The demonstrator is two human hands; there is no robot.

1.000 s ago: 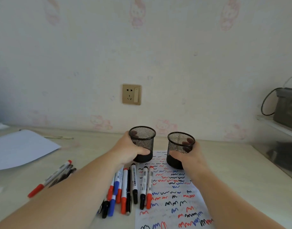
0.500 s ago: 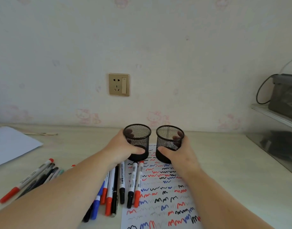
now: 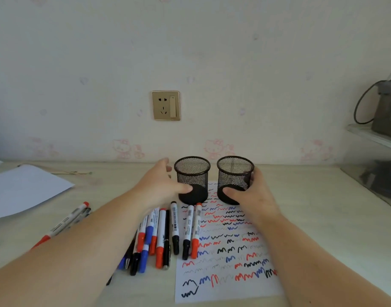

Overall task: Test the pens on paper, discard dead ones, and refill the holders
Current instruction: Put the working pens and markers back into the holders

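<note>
Two empty black mesh holders stand side by side at the far end of the scribbled test paper (image 3: 225, 262). My left hand (image 3: 156, 187) is beside the left holder (image 3: 192, 173); its fingers are spread off the mesh and only the thumb touches the base. My right hand (image 3: 256, 196) grips the right holder (image 3: 235, 173), thumb in front and fingers behind. A row of several red, blue and black pens (image 3: 161, 235) lies left of the paper, partly under my left forearm. Two more pens (image 3: 191, 229) lie on the paper's left edge.
A separate small pile of pens (image 3: 66, 222) lies further left on the table. A blank white sheet (image 3: 24, 189) sits at the far left. A clear shelf unit (image 3: 376, 173) with a dark box stands at the right. The wall with a socket (image 3: 165, 105) is just behind the holders.
Both holders were slid closer together and set near the top of the paper. My left hand's fingers have since come off the left holder; my right hand keeps its grip.
</note>
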